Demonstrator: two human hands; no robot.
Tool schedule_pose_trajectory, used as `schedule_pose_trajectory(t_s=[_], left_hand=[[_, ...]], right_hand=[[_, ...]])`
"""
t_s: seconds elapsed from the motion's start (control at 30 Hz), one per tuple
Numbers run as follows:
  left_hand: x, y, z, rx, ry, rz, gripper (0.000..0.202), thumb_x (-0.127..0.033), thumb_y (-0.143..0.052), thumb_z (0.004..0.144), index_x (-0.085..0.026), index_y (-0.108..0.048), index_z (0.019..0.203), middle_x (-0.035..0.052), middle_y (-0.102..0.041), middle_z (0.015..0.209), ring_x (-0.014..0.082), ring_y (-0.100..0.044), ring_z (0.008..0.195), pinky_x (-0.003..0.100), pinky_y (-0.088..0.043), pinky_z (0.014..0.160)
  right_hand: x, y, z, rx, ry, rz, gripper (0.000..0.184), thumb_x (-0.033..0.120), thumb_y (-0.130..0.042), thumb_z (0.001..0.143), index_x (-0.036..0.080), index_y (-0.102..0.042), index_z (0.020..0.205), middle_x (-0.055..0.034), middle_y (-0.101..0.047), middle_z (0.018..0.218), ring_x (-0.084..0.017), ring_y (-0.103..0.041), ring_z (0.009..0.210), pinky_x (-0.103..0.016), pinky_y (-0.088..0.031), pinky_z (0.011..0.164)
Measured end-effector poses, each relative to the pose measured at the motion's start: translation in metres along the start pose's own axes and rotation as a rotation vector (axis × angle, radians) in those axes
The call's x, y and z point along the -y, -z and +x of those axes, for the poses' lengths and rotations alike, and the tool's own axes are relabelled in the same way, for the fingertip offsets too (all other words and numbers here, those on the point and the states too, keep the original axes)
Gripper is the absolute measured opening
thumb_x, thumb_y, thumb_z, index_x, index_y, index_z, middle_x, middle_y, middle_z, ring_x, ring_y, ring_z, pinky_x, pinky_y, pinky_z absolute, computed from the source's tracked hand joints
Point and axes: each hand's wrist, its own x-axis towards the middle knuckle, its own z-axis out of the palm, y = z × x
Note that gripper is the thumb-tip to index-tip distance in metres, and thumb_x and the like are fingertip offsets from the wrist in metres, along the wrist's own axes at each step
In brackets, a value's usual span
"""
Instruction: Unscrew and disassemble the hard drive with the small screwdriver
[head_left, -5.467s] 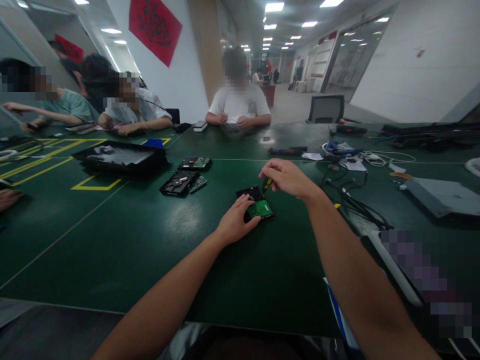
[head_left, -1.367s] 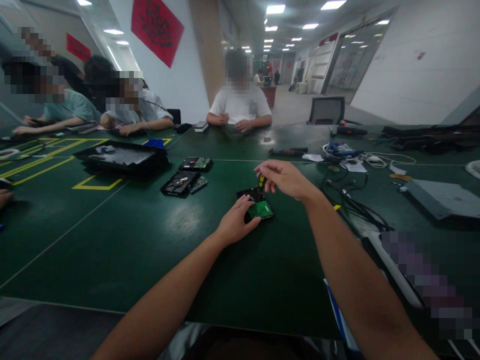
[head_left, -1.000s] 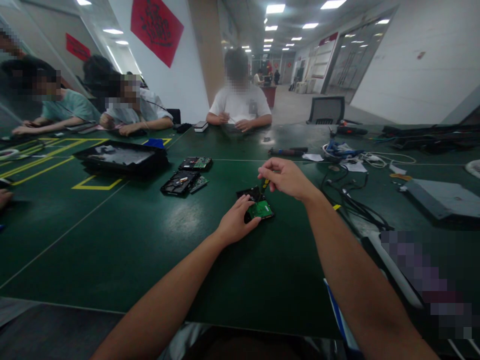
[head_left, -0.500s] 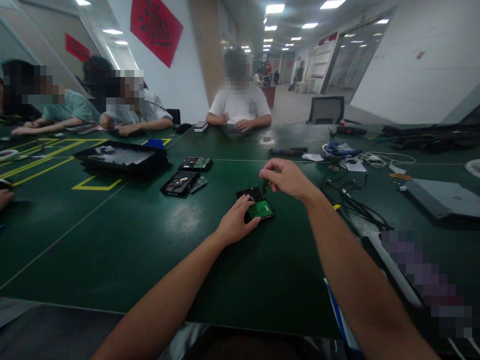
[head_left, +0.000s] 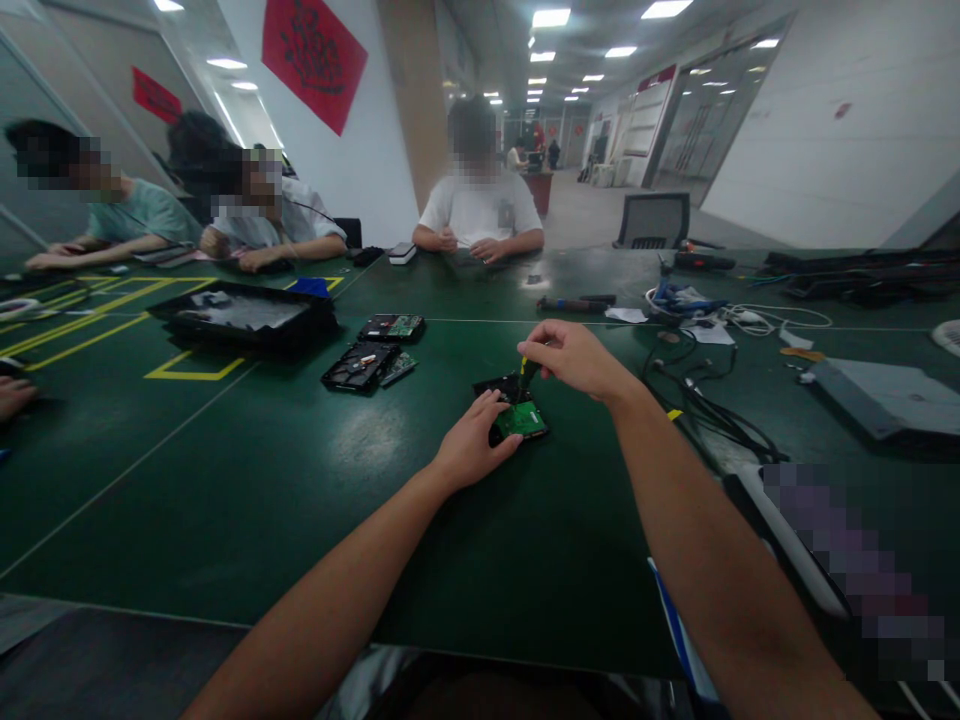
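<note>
A hard drive with a green circuit board (head_left: 527, 420) lies on the table in front of me. My left hand (head_left: 471, 440) grips it from the near left side, thumb along the front edge and fingers across the far left. In my right hand (head_left: 574, 358) is a screwdriver (head_left: 525, 372) with a yellow and black handle, pinched between fingers and thumb. It points down at the board; whether its tip touches a screw is too small to tell.
Left of the drive lie two more hard drives (head_left: 391, 327) and a loose circuit board (head_left: 398, 369). Farther left stands a black tray (head_left: 244, 325). Black cables (head_left: 712, 410) and a grey metal box (head_left: 885, 395) are on the right. Several people sit around the table (head_left: 315, 520).
The screwdriver has become more upright and its shaft now shows over the circuit board. My right hand has shifted only slightly. My left hand keeps its place on the hard drive.
</note>
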Motion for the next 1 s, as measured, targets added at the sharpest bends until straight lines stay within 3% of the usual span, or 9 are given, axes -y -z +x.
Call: schedule_pose_trajectory(t_s=[0.2,0.37,0.53,0.63,0.83,1.0], left_hand=[[0.0023,-0.0023,0.0000,-0.016,-0.013,0.000,0.062,-0.053,-0.061,0.092,-0.021,-0.055,0.145,0.0104,-0.039,0.165,0.0279,-0.030,0.155,0.046,-0.031,0.126],[0.0032,-0.0035,0.0006,-0.019,-0.023,-0.002,0.062,-0.051,-0.062,0.092,-0.020,-0.055,0.145,0.0110,-0.039,0.165,0.0281,-0.031,0.155,0.046,-0.030,0.127],[0.0033,-0.0037,0.0008,-0.022,-0.025,0.003,0.060,-0.050,-0.062,0.092,-0.021,-0.055,0.144,0.0103,-0.039,0.165,0.0277,-0.032,0.155,0.046,-0.030,0.127],[0.0038,-0.0037,0.0008,-0.022,-0.021,0.004,0.061,-0.051,-0.062,0.092,-0.021,-0.055,0.144,0.0103,-0.039,0.165,0.0276,-0.032,0.155,0.046,-0.030,0.127],[0.0024,-0.0024,0.0007,-0.017,-0.019,0.006,0.061,-0.052,-0.062,0.092,-0.019,-0.056,0.144,0.0110,-0.039,0.165,0.0271,-0.031,0.156,0.045,-0.029,0.127],[-0.0004,-0.0003,-0.0001,-0.011,-0.014,0.004,0.062,-0.051,-0.061,0.093,-0.017,-0.056,0.144,0.0123,-0.039,0.165,0.0270,-0.030,0.156,0.043,-0.029,0.127]], right_hand=[[-0.0012,-0.0029,0.0004,0.088,0.025,0.102,0.033,0.052,-0.054,0.100,0.021,-0.067,0.096,-0.0064,-0.074,0.100,-0.010,-0.058,0.052,-0.028,-0.041,0.045],[0.0008,-0.0024,0.0002,0.133,0.027,0.167,0.037,0.053,-0.052,0.101,0.020,-0.069,0.100,-0.0072,-0.072,0.096,-0.013,-0.063,0.061,-0.028,-0.047,0.051],[-0.0032,0.0003,0.0031,0.018,0.061,-0.010,0.032,0.050,-0.063,0.095,0.020,-0.071,0.087,-0.0045,-0.070,0.081,-0.014,-0.061,0.068,-0.028,-0.047,0.059],[-0.0039,0.0003,0.0032,-0.017,0.001,-0.021,0.026,0.044,-0.063,0.094,0.019,-0.069,0.086,-0.0047,-0.071,0.081,-0.013,-0.060,0.062,-0.027,-0.045,0.055],[-0.0006,-0.0016,0.0007,0.086,0.011,0.129,0.037,0.054,-0.053,0.100,0.020,-0.068,0.096,-0.0082,-0.075,0.099,-0.010,-0.058,0.051,-0.027,-0.039,0.042],[-0.0002,-0.0013,0.0009,0.122,0.013,0.170,0.036,0.053,-0.057,0.099,0.020,-0.070,0.100,-0.0065,-0.071,0.089,-0.014,-0.063,0.062,-0.029,-0.051,0.053]])
